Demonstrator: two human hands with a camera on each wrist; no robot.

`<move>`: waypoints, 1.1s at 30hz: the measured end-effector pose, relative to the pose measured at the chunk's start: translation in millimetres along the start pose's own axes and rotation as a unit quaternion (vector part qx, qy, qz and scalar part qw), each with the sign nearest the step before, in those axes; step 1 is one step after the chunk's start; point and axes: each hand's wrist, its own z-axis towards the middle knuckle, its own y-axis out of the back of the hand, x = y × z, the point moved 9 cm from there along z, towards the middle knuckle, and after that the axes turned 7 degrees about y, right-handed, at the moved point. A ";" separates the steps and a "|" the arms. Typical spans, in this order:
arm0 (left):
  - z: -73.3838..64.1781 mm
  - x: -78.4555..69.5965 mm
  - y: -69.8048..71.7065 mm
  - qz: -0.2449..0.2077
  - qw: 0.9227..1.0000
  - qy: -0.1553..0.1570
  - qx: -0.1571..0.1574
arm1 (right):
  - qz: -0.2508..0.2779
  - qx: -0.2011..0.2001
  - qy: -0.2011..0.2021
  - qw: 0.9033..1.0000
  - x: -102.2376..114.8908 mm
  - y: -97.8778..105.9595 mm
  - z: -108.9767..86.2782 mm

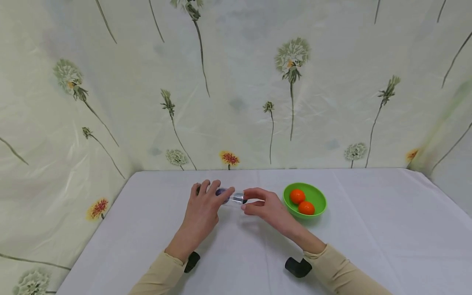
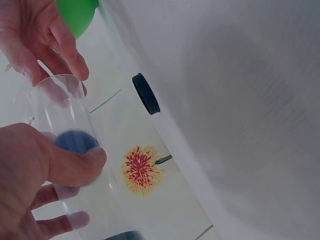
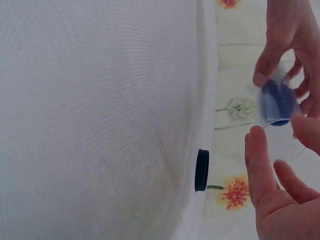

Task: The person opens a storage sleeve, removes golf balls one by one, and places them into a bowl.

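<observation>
My left hand (image 1: 202, 209) grips a clear plastic tube (image 1: 236, 198) that lies nearly level above the table, its mouth toward the right. Inside the tube, near my left thumb in the left wrist view, is a round blue ball (image 2: 75, 141). A dark end (image 2: 125, 235) of the tube shows at the bottom of that view. At the open mouth, my right hand (image 1: 271, 209) has its thumb and fingers spread apart around the rim. Past the tube's mouth, a black round lid (image 3: 201, 170) is on the white table.
To the right of my right hand stands a green bowl (image 1: 321, 200) with two orange balls (image 1: 297, 196) in it. Black wrist cameras (image 1: 298, 267) sit under both sleeves. A flowered curtain (image 1: 236, 102) hangs behind the white tablecloth (image 1: 368, 229).
</observation>
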 end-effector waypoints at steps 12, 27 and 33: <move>-0.2 -1.6 -1.5 0.004 1.000 -0.009 -0.003 | 0.009 0.008 0.004 1.000 3.0 -0.2 -2.7; -2.5 2.4 -2.9 -0.007 1.000 0.005 -0.007 | -0.018 0.007 0.007 1.000 3.6 4.7 -5.2; -3.0 4.3 0.5 -0.023 1.000 0.008 -0.013 | -0.024 0.002 0.004 1.000 1.3 8.3 -5.4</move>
